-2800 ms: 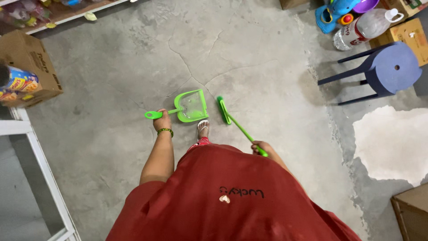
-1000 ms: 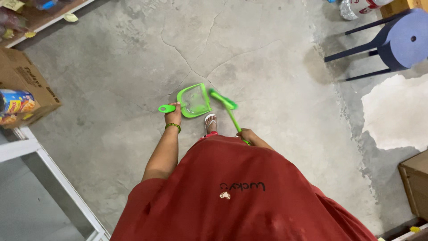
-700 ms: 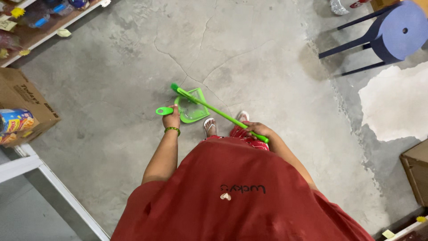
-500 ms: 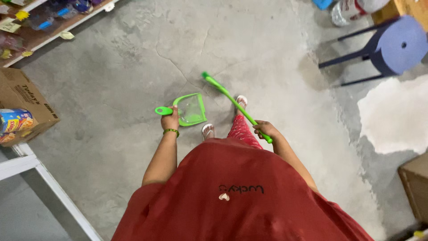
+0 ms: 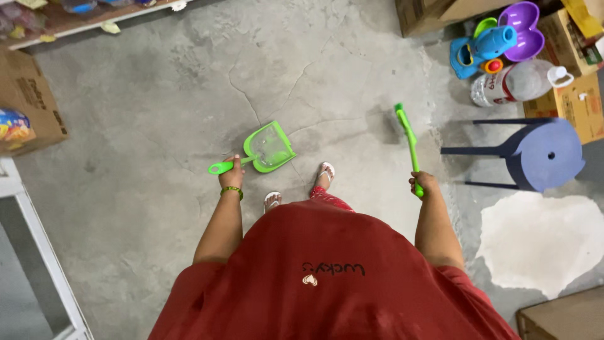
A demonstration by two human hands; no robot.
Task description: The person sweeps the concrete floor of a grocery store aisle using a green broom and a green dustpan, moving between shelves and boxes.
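A loose red shirt [image 5: 327, 277], a green bangle [image 5: 231, 189] on the left wrist, and pale sandals [image 5: 324, 170]

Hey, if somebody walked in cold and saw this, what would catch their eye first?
Probably the bright green dustpan in the left hand and the matching green brush in the right hand, vivid against the grey cracked floor. Next, the blue stool and colourful toys on the right.

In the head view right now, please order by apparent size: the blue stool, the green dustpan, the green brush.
1. blue stool
2. green dustpan, handle included
3. green brush; it is long but thin, so its rank against the dustpan is unsure.
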